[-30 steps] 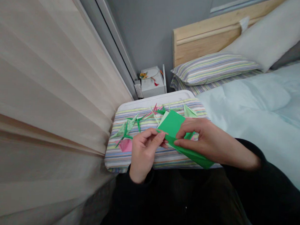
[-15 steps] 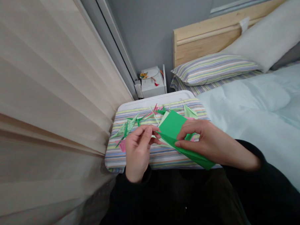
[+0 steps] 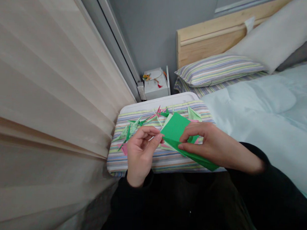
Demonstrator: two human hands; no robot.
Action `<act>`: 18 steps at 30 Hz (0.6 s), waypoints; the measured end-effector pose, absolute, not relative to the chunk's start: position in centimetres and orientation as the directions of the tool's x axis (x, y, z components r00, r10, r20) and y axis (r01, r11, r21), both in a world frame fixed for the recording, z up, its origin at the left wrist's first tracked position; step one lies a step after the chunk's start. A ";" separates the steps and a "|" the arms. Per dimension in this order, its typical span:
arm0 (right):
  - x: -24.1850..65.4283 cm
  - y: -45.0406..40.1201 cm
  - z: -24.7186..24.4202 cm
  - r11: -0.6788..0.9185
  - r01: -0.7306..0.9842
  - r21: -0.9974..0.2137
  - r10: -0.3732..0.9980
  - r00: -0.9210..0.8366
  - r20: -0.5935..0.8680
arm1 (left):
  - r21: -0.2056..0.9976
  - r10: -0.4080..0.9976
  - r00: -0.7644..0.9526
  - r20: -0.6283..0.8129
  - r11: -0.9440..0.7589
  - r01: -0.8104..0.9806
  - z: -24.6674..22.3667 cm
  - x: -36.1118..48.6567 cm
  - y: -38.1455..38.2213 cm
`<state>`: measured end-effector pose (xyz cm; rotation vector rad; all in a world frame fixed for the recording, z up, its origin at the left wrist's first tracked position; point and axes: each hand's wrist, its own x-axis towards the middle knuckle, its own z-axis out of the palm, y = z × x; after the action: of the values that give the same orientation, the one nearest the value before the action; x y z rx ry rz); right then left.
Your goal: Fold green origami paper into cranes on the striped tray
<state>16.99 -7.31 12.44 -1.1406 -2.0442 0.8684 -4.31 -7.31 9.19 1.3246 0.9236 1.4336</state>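
Note:
Between my hands is a sheet of green origami paper (image 3: 175,125), partly folded over, with paler layers showing along its left edge. My left hand (image 3: 141,151) pinches the sheet's left corner between thumb and fingertips. Thumb and forefinger of my right hand (image 3: 210,143) are closed on the folded flap near its middle, and the palm hides part of the sheet's right side. Below and behind lie folded paper cranes: a light green one (image 3: 134,127) left of the sheet, a pink one (image 3: 159,111) behind it, and a pale green folded piece (image 3: 194,114) at the back right.
Everything rests on a small white-rimmed table (image 3: 143,103) with a striped cloth (image 3: 141,163). A pleated curtain (image 3: 55,90) hangs close on the left. To the right is a bed with a pale blue quilt (image 3: 265,106). A white cabinet (image 3: 157,91) stands behind the table.
My left thumb has shifted right and up towards the sheet's corner, and the left fingers have changed their bend. The sheet's lower right end has risen slightly. My right hand stays nearly in place.

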 end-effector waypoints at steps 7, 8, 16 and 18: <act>16.9 -7.2 12.5 0.414 0.430 -0.802 0.874 -0.434 0.219 | 0.964 0.952 0.177 0.250 -0.227 -0.139 9.8 -4.1 -7.5; 16.9 -7.2 12.5 0.421 0.424 -0.802 0.867 -0.447 0.219 | 0.973 0.945 0.239 0.224 -0.205 -0.104 10.1 -4.1 -7.6; 17.2 -6.8 12.3 0.498 0.414 -0.762 0.819 -0.514 0.256 | 0.957 0.916 0.354 0.188 -0.252 0.144 11.1 -4.0 -8.0; 17.5 -7.0 12.8 0.517 0.425 -0.743 0.837 -0.433 0.335 | 0.956 0.933 0.289 0.213 -0.260 0.135 11.0 -3.9 -7.7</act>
<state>17.51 -7.03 12.79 -1.0251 -2.0544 0.7491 -3.95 -7.74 10.98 1.6315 0.9962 1.0827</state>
